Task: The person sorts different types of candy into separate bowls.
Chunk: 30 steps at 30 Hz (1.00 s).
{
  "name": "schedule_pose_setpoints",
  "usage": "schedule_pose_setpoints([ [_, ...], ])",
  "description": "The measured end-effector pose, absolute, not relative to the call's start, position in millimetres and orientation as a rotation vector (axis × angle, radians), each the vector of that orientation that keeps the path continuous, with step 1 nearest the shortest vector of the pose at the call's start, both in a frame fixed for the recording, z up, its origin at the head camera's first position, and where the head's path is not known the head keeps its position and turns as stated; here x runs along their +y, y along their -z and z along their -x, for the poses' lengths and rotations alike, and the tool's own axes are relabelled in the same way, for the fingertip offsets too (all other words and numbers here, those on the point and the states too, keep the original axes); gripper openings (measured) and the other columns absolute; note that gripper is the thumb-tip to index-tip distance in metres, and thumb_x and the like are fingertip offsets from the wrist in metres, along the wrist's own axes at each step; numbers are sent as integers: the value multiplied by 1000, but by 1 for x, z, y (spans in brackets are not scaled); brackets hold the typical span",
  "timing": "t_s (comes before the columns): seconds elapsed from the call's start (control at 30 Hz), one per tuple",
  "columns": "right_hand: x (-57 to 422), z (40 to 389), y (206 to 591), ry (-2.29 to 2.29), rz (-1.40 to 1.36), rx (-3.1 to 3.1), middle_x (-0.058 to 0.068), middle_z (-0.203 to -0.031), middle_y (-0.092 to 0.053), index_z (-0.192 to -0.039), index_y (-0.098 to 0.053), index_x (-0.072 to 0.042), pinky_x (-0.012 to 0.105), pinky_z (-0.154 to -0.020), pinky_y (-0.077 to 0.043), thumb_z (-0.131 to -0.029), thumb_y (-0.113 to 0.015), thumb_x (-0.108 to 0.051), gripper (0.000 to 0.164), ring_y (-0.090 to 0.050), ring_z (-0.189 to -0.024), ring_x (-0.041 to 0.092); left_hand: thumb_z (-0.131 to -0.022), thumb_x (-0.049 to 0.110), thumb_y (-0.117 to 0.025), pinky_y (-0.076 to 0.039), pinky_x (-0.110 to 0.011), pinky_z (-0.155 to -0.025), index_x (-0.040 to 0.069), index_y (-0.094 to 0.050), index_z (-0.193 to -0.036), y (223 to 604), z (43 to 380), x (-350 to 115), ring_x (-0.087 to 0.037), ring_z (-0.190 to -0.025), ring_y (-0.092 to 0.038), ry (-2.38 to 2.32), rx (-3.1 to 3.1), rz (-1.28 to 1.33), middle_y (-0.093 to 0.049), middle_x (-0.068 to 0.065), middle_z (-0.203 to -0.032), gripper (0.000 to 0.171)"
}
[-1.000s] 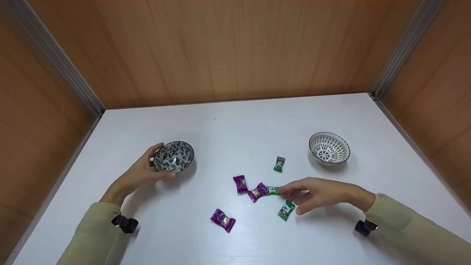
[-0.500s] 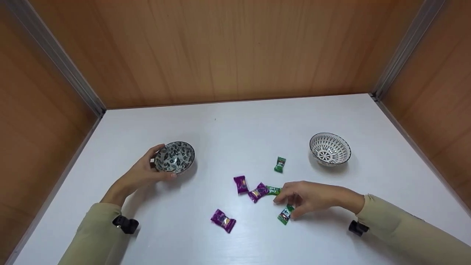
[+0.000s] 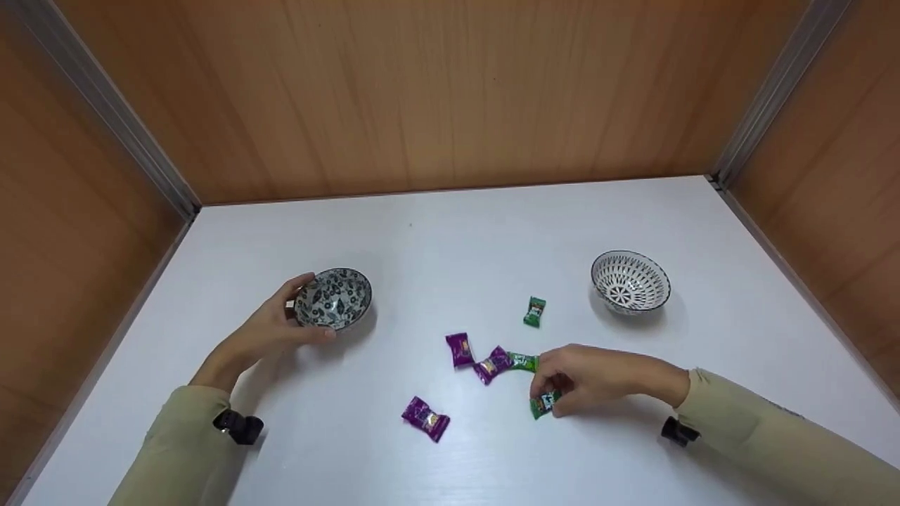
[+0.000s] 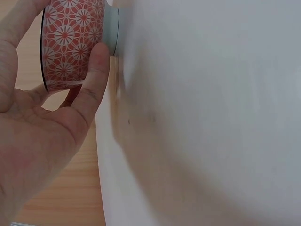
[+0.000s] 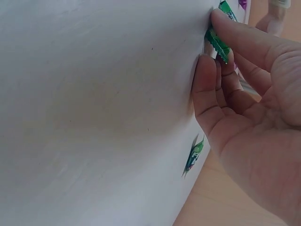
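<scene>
Bowl with floral lining [image 3: 333,299], at left, is clasped by thumb and fingers of the left hand [image 3: 271,325], apparently for steadiness, while the right hand [image 3: 594,374], near right, fingertip-pinches the nearest green-wrapped candy [image 3: 545,403], presumably because it is small.

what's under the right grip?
In the head view, part of a green candy shows between the thumb and fingertips of the right grip. That view hides the rest of it and the white tabletop directly beneath the palm.

Open lane behind sweets [image 3: 493,365] — bowls [image 3: 631,281] flank it
</scene>
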State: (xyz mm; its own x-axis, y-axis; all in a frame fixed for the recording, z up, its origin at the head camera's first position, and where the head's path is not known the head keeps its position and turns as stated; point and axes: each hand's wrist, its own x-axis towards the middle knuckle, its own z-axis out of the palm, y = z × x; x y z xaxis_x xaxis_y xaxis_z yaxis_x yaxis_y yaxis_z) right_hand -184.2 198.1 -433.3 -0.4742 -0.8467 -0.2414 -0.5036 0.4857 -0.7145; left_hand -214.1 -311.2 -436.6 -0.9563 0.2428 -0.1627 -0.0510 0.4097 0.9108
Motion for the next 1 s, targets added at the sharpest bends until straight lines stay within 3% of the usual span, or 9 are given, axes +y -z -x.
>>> schedule_pose_setpoints([
  [0.43,198,184,432,800,1127,2135,-11,-97,-66,-108,-73,-17,25,-78,-54,-88,-78,-6,23,-60,-84,4,-77,23,-91,-47,-35,-97,19,-17,-162,433,213,-309,-39,-129,-47,-1547,2408,-163,-22,-14,-161,112],
  [1.0,201,186,432,882,1114,2112,-7,-100,-71,-108,-74,-14,25,-79,-54,-89,-79,-11,19,-61,-85,6,-78,21,-91,-51,-32,-91,19,-16,-163,430,212,-309,-39,-124,-52,-1543,2394,-143,-32,-21,-153,113],
])
